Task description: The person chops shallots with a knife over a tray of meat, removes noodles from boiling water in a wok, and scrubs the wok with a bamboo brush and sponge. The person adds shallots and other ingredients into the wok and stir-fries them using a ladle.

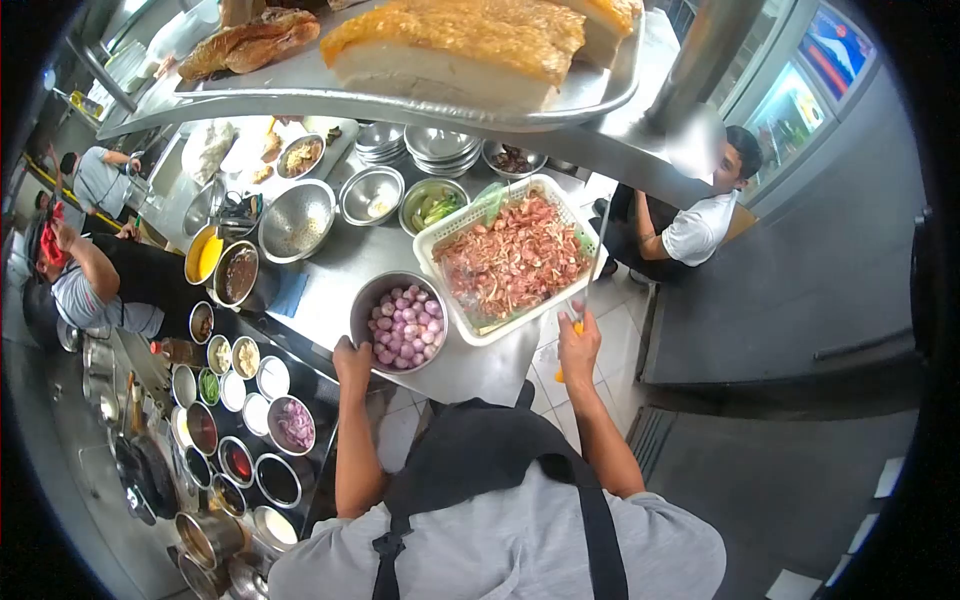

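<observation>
Peeled shallots (406, 328) are filling a steel bowl (369, 298); the left hand (352, 366) is grasping one side, so tugging could be tipping it. The right hand (579, 350) is clutching an orange-handled knife (578, 327).

Left hand (352, 366) grips a metal bowl (364, 304) of purple onions (406, 326) on the desk (490, 374), just beside a white basket (448, 296) of chopped meat (518, 252); right hand (579, 348) holds an orange-handled knife (578, 327).
</observation>
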`<state>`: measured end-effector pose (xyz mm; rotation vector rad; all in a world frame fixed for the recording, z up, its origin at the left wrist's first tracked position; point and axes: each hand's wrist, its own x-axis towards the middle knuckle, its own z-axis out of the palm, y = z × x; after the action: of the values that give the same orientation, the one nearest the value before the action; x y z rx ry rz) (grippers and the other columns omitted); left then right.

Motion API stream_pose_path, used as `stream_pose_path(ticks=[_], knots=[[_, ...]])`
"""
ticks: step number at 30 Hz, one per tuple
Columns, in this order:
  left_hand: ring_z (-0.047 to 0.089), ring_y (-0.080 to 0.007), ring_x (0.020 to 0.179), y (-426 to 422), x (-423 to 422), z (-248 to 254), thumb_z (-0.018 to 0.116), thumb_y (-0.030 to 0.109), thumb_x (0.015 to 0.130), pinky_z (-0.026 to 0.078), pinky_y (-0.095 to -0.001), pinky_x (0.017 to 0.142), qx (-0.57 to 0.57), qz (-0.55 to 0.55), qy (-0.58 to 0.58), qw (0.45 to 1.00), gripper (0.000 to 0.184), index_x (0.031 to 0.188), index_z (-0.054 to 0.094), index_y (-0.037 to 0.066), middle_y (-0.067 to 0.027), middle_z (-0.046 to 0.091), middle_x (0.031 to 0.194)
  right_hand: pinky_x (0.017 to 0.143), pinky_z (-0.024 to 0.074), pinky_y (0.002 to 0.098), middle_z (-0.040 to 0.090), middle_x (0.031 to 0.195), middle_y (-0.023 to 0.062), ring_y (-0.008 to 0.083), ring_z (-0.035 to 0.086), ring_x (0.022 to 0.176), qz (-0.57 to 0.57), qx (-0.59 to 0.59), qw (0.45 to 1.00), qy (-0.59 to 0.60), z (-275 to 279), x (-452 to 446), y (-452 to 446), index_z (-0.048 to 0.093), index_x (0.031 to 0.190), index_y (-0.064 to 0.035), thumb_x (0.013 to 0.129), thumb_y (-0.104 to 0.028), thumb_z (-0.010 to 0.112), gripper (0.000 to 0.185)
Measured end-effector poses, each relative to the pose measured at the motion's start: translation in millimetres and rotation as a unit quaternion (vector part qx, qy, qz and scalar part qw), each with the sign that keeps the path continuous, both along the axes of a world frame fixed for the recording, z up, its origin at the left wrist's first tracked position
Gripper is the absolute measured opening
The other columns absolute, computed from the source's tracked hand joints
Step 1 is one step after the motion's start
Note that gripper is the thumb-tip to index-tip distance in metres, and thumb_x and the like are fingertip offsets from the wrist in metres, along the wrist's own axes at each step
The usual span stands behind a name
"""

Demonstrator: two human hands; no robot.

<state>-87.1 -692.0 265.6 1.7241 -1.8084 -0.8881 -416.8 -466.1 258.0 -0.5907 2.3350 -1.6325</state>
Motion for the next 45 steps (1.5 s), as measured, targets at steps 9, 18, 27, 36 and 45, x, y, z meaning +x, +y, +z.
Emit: stream_pose_path(ticks=[9, 18, 27, 36, 45], knots=[[0.053, -0.0169, 0.064, -16.9, 24.8, 46.7, 0.060, 0.021, 0.077, 0.045, -0.0344, 0.057, 0.048, 0.065, 0.187, 0.979, 0.027, 0.079, 0.062, -0.006, -0.0104, 0.056, 0.072, 0.066, 0.0473, 0.0313, 0.064, 0.080, 0.0128, 0.0164, 0.056, 0.069, 0.007, 0.058, 0.998, -0.039, 25.0, 35.2, 74.4, 0.057, 0.125, 0.0045, 0.086, -0.015, 0.066, 0.044], [0.049, -0.0121, 0.055, -36.0, -101.5, 76.2, 0.059, 0.019, 0.080, 0.038, -0.0301, 0.045, 0.017, -0.137, 0.286, 0.948, 0.025, 0.072, 0.060, -0.005, -0.0051, 0.056, 0.065, 0.048, 0.0315, 0.0242, 0.044, 0.063, -0.0054, 0.0042, 0.038, 0.054, -0.022, -0.016, 0.998, -0.058, -15.2, 59.4, 90.4, 0.057, 0.126, 0.0023, 0.087, -0.006, 0.063, 0.040], [0.061, -0.0191, 0.056, -13.5, -183.6, 35.2, 0.056, 0.014, 0.085, 0.055, -0.0319, 0.047, 0.067, -0.161, 0.299, 0.938, 0.028, 0.074, 0.058, -0.012, -0.0130, 0.059, 0.067, 0.049, 0.0316, 0.0242, 0.043, 0.063, -0.0056, 0.0046, 0.038, 0.055, -0.046, -0.014, 0.998, -0.027, -15.4, 62.1, 114.8, 0.058, 0.126, 0.0015, 0.086, -0.007, 0.065, 0.042], [0.058, -0.0189, 0.082, 41.1, -134.4, 0.5, 0.055, 0.023, 0.092, 0.055, -0.0358, 0.069, 0.183, -0.077, 0.291, 0.936, 0.033, 0.115, 0.052, 0.000, -0.0069, 0.056, 0.094, 0.090, 0.0488, 0.0366, 0.065, 0.114, 0.0233, 0.0332, 0.064, 0.105, -0.089, 0.073, 0.988, -0.099, -20.4, 78.8, 148.5, 0.057, 0.124, 0.0045, 0.087, -0.022, 0.067, 0.047], [0.056, -0.0284, 0.117, 11.3, -161.5, -60.9, 0.062, 0.018, 0.091, 0.055, -0.0450, 0.084, 0.381, -0.144, 0.434, 0.803, 0.056, 0.138, 0.036, 0.003, -0.0165, 0.051, 0.131, 0.075, 0.0490, 0.0329, 0.067, 0.089, 0.0158, 0.0212, 0.061, 0.078, -0.107, 0.104, 0.989, -0.014, -57.2, 83.6, 171.0, 0.059, 0.123, 0.0042, 0.085, -0.020, 0.068, 0.046]])
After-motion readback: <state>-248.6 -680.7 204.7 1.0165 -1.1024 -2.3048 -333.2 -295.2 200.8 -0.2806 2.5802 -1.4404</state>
